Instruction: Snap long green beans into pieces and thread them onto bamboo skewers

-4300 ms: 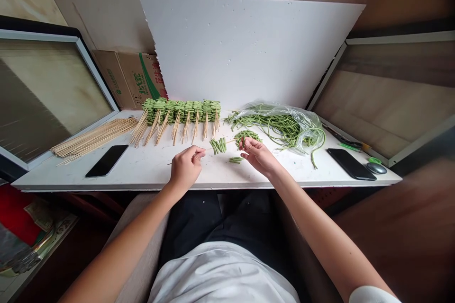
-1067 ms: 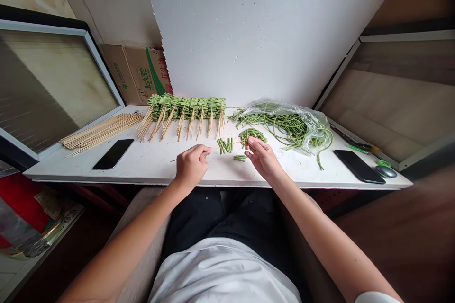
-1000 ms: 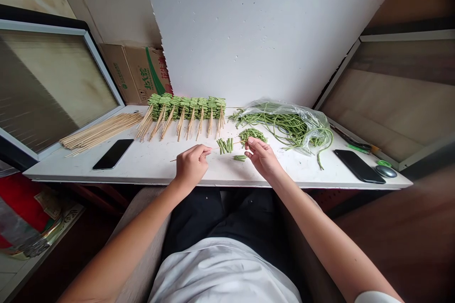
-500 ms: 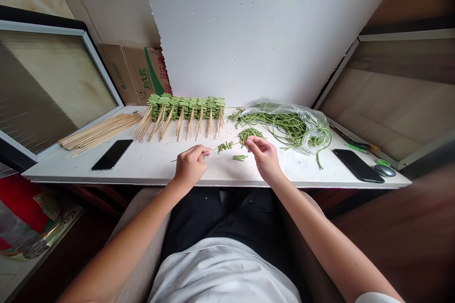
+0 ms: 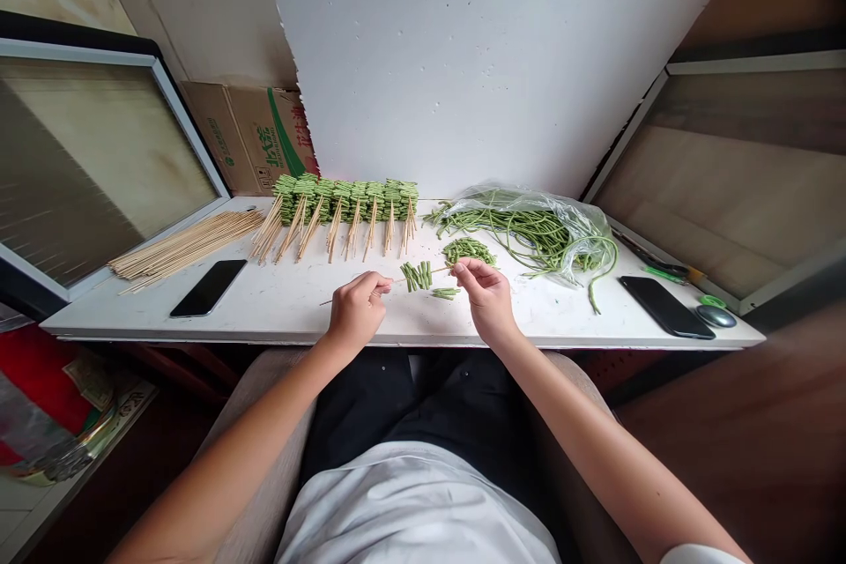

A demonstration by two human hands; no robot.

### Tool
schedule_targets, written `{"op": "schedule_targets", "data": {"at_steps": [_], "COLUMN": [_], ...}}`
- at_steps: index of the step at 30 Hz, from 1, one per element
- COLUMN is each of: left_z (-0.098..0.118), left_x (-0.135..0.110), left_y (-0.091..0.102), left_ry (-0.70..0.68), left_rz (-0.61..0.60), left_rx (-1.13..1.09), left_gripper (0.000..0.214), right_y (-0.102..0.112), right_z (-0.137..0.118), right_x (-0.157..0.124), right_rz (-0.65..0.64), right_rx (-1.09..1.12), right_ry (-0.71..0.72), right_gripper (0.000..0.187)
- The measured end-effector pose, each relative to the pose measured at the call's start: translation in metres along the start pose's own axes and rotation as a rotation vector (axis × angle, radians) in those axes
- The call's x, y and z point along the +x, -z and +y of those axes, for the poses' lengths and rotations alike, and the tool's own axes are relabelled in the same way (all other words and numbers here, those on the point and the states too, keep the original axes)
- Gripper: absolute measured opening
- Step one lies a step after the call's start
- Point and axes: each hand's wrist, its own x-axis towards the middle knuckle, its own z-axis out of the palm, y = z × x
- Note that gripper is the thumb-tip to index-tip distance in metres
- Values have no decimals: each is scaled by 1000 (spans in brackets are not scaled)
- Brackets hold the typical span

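The bamboo skewer (image 5: pixel 397 280) lies nearly level in front of you, its long axis running side to side. Its thin tip points right and slightly away from you, toward your right hand, and its other end pokes out low past your left hand. A short cluster of green bean pieces (image 5: pixel 415 276) sits threaded crosswise on it, between your hands and nearer the tip.

Your left hand (image 5: pixel 357 313) is clenched around the skewer, fingers curled, holding it above the desk (image 5: pixel 264 310). Your right hand (image 5: pixel 486 300) is pinched at the skewer's tip, thumb and forefinger together; whatever lies between them is too small to tell.

Just ahead of your right hand is a heap of cut bean pieces (image 5: pixel 469 251), and a few loose pieces (image 5: pixel 446 293) lie just left of that hand, below the skewer. Further right, a clear plastic bag (image 5: pixel 529 225) holds long uncut beans, with a black phone (image 5: pixel 666 295) beyond it.

Ahead of your left hand, a row of bean-loaded skewers (image 5: pixel 344 204) lies with the bare ends toward you. Further left are a bundle of bare skewers (image 5: pixel 189 245) and another black phone (image 5: pixel 208 288).
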Motion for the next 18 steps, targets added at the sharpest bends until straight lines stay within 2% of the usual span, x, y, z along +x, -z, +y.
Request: {"op": "schedule_targets", "data": {"at_steps": [5, 12, 18], "left_z": [-3, -1, 3], "left_x": [1, 1, -1], "left_y": [0, 1, -1], "left_ry": [-9, 20, 75], "left_rz": [-22, -40, -9], "left_rx": [-32, -54, 8], "left_gripper": [31, 34, 27], "right_y": [1, 1, -5], "right_z": [2, 5, 14], "right_x": [2, 2, -3], "right_rz": [0, 1, 61], "right_rx": [-33, -54, 8], "right_ry": [11, 49, -44], "right_gripper": [31, 29, 30]}}
